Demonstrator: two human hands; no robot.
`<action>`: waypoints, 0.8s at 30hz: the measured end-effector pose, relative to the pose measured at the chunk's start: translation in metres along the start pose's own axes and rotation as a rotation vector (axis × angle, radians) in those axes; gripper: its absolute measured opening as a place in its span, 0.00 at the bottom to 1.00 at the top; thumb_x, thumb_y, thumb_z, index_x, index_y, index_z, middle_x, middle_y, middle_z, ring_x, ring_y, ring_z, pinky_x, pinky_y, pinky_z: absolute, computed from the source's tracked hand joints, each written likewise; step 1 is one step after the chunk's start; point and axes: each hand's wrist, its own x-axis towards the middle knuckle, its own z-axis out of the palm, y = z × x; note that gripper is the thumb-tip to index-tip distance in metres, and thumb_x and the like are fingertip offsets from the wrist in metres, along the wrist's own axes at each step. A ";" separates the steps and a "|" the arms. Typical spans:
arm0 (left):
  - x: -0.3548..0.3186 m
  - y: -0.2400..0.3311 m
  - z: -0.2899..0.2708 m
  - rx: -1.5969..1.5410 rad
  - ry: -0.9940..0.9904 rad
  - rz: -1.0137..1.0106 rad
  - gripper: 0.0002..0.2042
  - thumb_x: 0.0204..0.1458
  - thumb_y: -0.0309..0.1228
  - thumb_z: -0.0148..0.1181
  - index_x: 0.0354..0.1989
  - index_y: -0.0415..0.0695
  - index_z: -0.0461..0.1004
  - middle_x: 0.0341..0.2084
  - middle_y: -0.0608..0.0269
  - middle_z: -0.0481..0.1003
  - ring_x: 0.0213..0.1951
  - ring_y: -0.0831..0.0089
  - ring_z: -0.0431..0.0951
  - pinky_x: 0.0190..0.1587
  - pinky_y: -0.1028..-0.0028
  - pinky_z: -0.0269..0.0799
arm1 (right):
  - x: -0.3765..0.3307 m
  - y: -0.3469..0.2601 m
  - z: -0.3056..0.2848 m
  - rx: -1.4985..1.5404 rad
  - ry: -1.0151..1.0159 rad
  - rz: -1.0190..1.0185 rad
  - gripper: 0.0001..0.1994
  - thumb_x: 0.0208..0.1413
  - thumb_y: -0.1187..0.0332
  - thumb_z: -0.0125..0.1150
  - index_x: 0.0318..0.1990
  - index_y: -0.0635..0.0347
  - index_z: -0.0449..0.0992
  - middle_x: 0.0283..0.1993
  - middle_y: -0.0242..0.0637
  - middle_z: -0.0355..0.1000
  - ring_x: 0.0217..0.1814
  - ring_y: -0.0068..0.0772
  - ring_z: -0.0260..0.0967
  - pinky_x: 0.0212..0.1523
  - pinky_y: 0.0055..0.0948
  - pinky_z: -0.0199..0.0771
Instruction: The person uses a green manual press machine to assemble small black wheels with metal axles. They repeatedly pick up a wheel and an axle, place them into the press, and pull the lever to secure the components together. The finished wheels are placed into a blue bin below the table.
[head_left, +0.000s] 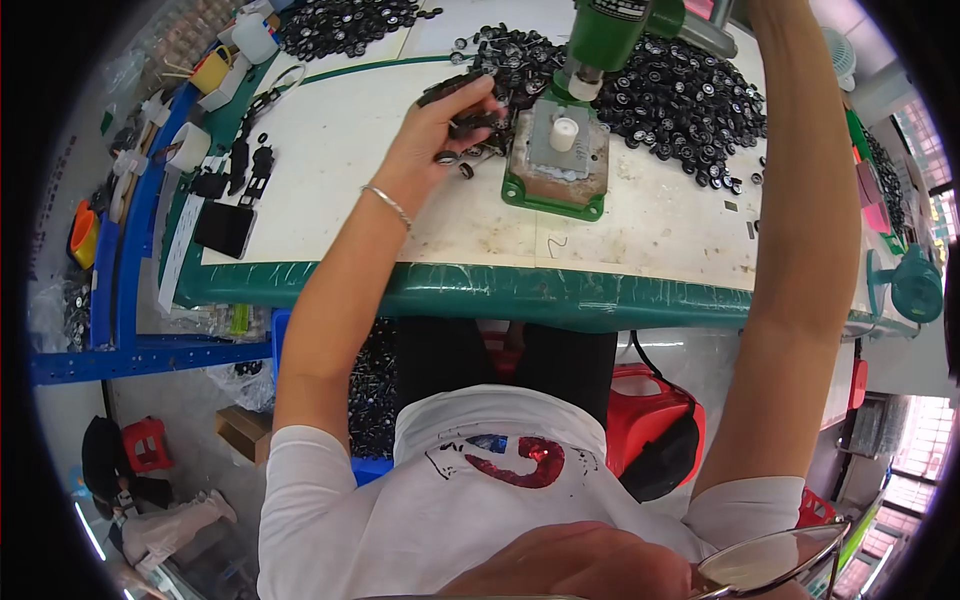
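My left hand (440, 125) is closed around a black plastic part (447, 88), left of a green hand press (607, 40). Small black wheels (446, 157) show under the palm; whether they are fixed to the part I cannot tell. On the press base (556, 185) sits a metal plate (545, 150) with a round white fixture (564, 133), and nothing lies on top of it. My right arm (805, 200) reaches up past the press to the upper edge, close to the metal lever (708, 36). The right hand's fingers are cut off there.
Heaps of black wheels (680, 110) lie behind and right of the press, with another pile (345, 25) at the back left. A phone (225, 229) and black plastic pieces (258, 172) lie at the left. The table's green front edge (480, 290) runs before me.
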 end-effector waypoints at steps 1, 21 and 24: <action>0.000 0.001 -0.008 0.091 -0.035 -0.023 0.11 0.47 0.36 0.68 0.32 0.42 0.77 0.25 0.66 0.77 0.31 0.80 0.78 0.24 0.86 0.65 | 0.028 -0.011 -0.043 0.118 -0.156 0.138 0.11 0.65 0.62 0.48 0.30 0.52 0.62 0.18 0.19 0.52 0.13 0.10 0.44 0.10 0.14 0.39; -0.031 -0.018 -0.045 1.033 -0.048 0.363 0.09 0.42 0.24 0.57 0.33 0.40 0.76 0.26 0.66 0.77 0.27 0.78 0.74 0.32 0.78 0.68 | -0.242 0.119 -0.032 -0.904 0.180 0.292 0.09 0.55 0.62 0.61 0.39 0.57 0.78 0.25 0.30 0.70 0.23 0.21 0.67 0.25 0.24 0.68; -0.030 -0.024 -0.036 1.351 0.002 0.419 0.10 0.42 0.28 0.60 0.35 0.44 0.77 0.27 0.59 0.78 0.29 0.67 0.77 0.33 0.72 0.70 | -0.259 0.152 -0.047 -1.371 -0.050 -0.014 0.09 0.53 0.64 0.61 0.40 0.54 0.77 0.35 0.34 0.73 0.32 0.34 0.72 0.36 0.33 0.71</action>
